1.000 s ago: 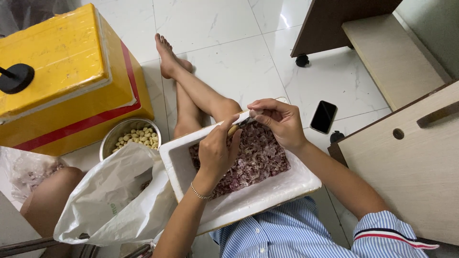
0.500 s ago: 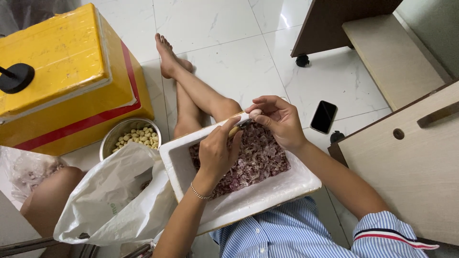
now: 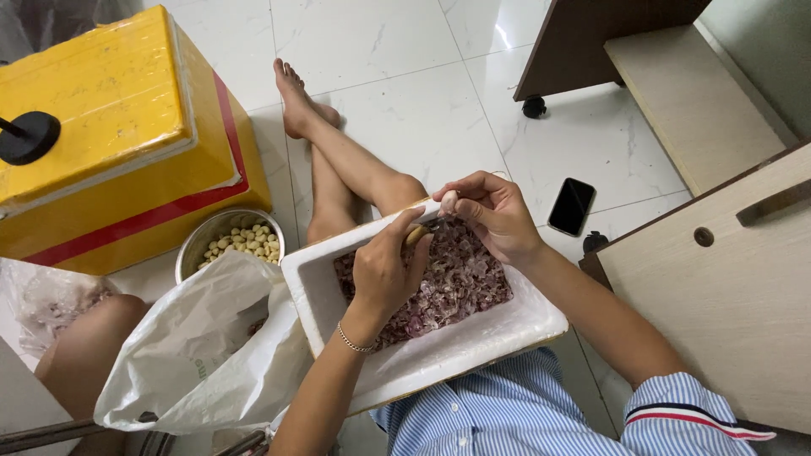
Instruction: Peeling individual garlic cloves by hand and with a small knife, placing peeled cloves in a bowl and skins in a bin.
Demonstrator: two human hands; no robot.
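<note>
A white foam tray [image 3: 321,283] rests on my lap, filled with purplish garlic skins [image 3: 448,287]. Over its far edge my left hand [image 3: 384,270] grips a small knife with a wooden handle [image 3: 416,234]. My right hand [image 3: 490,211] pinches a pale garlic clove [image 3: 448,201] against the knife's tip. Both hands meet above the tray's back rim. The knife's blade is mostly hidden between the fingers.
A steel bowl [image 3: 203,241] of peeled cloves stands left of the tray, beside a white plastic bag [image 3: 194,355]. A yellow foam box [image 3: 110,127] sits behind it. A black phone [image 3: 571,206] lies on the tiled floor; wooden furniture [image 3: 726,279] stands at right.
The hands have stayed over the tray's far edge with only small finger shifts on the clove and knife. Nothing else moved.
</note>
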